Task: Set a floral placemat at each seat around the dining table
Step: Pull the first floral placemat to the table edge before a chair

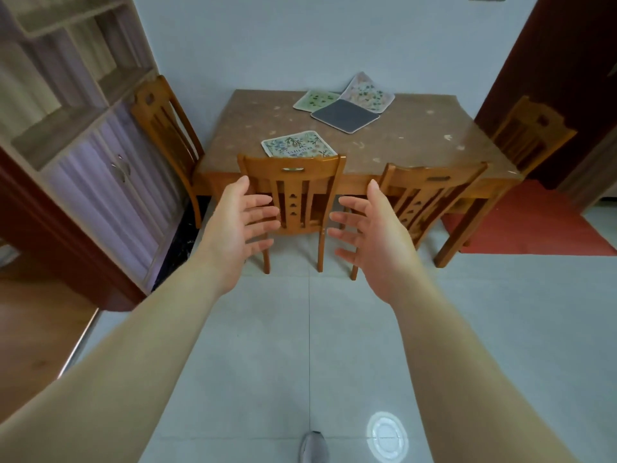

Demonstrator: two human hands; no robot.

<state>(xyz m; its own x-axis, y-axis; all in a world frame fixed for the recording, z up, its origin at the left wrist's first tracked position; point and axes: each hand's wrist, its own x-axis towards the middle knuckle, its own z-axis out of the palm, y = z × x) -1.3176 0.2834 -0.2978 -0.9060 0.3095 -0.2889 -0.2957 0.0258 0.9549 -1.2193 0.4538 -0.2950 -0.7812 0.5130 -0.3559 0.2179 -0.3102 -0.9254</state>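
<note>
Two spread hands' fingers [263, 213], placemat [298, 144] beyond

Two bare forearms, no sleeves in view anywhere along them up to the frame edge. No watch, bracelet or ring on either wrist or on the fingers that show. Left hand [245, 218] and right hand [370, 228] both ungloved, palms in view; nails not visible from this side. Fingers slightly motion-blurred, so fine detail on them cannot be told. Forearms look smooth, no marks, tattoos or bandages visible. At the bottom edge one shoe [314, 446] shows: grey, rounded toe, only the front part in frame, laces or fastening not clear. No trouser leg or other clothing visible.
</note>
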